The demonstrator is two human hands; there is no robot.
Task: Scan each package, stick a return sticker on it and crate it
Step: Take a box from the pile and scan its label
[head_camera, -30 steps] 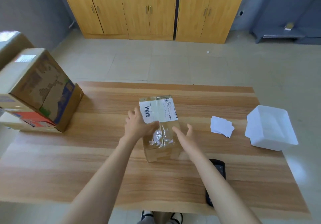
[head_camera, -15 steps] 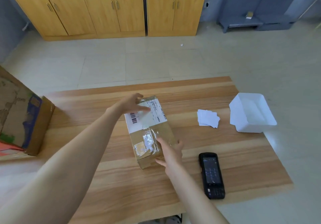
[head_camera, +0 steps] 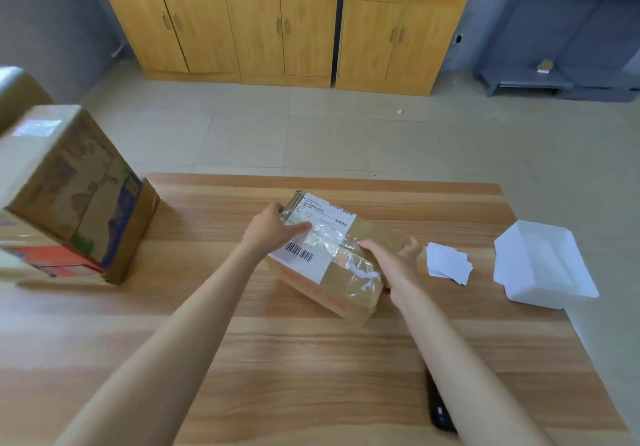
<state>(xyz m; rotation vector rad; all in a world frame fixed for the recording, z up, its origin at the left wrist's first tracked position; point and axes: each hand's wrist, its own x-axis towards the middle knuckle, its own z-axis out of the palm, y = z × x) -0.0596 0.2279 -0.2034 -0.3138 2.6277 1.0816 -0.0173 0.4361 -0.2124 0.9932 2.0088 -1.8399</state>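
A small brown cardboard package (head_camera: 337, 281) with a white shipping label and clear tape lies skewed in the middle of the wooden table (head_camera: 311, 359). My left hand (head_camera: 273, 229) grips its far left corner, thumb on the label. On the package's right side rests my right hand (head_camera: 394, 260), fingers spread around the edge. White stickers (head_camera: 448, 263) lie in a small pile to the right. The black handheld scanner (head_camera: 439, 407) sits near the front edge, mostly hidden under my right forearm.
A white lidded plastic box (head_camera: 543, 265) sits at the table's right edge. Large printed cardboard boxes (head_camera: 76, 193) are stacked at the left end. Wooden cabinets (head_camera: 277, 23) line the far wall across a tiled floor.
The package has been turned on the table, its label end now pointing up-left and its long side running toward the right. My right hand moved from its near end to its right side.
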